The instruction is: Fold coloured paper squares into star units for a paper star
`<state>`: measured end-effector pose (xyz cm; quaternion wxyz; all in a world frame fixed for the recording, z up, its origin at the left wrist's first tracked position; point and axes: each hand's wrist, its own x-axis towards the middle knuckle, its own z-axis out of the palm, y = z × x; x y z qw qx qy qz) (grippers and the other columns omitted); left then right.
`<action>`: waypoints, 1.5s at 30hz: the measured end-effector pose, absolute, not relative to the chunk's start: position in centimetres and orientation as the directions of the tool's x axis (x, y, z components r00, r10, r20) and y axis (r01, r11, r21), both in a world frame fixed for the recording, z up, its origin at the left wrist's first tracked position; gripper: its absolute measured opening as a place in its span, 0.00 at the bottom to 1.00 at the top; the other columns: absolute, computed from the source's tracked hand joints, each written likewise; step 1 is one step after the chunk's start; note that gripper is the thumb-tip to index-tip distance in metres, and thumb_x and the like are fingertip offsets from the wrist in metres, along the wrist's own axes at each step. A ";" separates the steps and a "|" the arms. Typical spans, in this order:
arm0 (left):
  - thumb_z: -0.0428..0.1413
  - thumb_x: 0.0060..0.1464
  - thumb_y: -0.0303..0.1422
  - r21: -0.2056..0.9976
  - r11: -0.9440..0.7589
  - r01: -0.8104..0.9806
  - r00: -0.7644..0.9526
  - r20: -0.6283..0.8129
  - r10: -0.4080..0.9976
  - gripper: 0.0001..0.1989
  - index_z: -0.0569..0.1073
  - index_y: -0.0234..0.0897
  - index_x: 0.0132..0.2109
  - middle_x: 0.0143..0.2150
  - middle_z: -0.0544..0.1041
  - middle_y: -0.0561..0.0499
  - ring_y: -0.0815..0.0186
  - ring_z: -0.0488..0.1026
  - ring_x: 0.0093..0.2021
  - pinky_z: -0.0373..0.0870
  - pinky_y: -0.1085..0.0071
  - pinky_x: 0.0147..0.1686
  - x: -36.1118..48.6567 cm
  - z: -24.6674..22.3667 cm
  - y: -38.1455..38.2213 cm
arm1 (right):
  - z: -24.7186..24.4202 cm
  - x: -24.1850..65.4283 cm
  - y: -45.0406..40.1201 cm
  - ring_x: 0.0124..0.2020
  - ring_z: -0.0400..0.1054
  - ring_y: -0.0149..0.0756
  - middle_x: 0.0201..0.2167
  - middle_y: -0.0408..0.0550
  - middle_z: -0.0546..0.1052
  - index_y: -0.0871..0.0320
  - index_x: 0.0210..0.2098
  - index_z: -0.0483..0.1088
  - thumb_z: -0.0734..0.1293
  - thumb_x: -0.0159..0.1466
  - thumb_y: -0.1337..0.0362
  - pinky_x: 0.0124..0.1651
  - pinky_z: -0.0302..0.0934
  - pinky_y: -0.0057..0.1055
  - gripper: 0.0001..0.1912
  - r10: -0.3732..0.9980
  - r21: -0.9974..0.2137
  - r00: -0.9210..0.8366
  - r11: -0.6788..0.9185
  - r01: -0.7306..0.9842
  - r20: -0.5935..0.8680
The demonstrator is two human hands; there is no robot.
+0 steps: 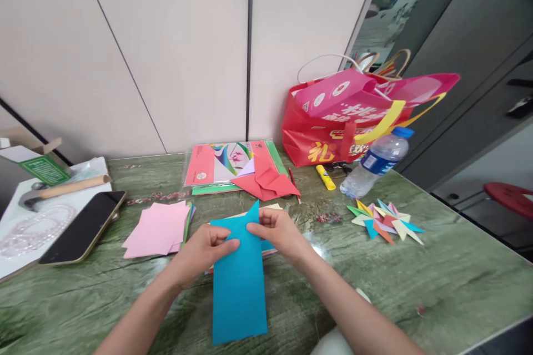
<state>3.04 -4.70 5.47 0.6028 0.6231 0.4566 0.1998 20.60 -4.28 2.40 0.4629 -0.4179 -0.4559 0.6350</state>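
My left forearm (154,299) and right forearm (345,297) converge from the bottom edge toward frame centre. Left hand (212,245) and right hand (276,228) are apart, fingers curled, thumbs pointing inward, each grip closed.

Two bare hands, the left (210,249) and the right (277,230), hold a blue paper sheet (239,288), its top corner folded to a point, above a green table (400,288); what appears to be a glue stick (325,177) lies near a red bag (320,133).
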 end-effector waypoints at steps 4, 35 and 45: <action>0.55 0.43 0.45 0.959 0.150 0.239 0.434 -0.244 0.868 0.16 0.70 0.36 0.30 0.19 0.66 0.55 0.70 0.59 0.20 0.54 0.76 0.19 3.7 6.2 -5.1 | 2.3 20.5 -4.4 0.21 0.66 0.30 0.21 0.41 0.74 0.58 0.24 0.70 0.73 0.43 0.58 0.26 0.60 0.28 0.13 0.983 -0.978 -0.165 -0.107 -0.182 -0.076; 0.58 0.42 0.40 0.981 0.192 0.004 0.128 -0.191 0.973 0.16 0.74 0.32 0.36 0.32 0.79 0.44 0.58 0.75 0.35 0.70 0.63 0.38 3.6 5.8 -4.5 | 2.7 23.6 -3.1 0.17 0.58 0.25 0.17 0.40 0.71 0.60 0.22 0.70 0.74 0.41 0.60 0.21 0.53 0.24 0.13 0.987 -0.944 0.153 -0.005 -0.329 -0.058; 0.58 0.44 0.41 0.960 0.264 0.089 0.442 -0.276 0.854 0.14 0.72 0.32 0.25 0.21 0.73 0.53 0.69 0.66 0.21 0.63 0.73 0.23 4.0 5.3 -5.2 | 3.1 21.2 -4.1 0.22 0.68 0.31 0.22 0.41 0.75 0.56 0.37 0.65 0.71 0.47 0.56 0.26 0.62 0.27 0.21 0.998 -0.969 -0.057 -0.047 -0.241 -0.035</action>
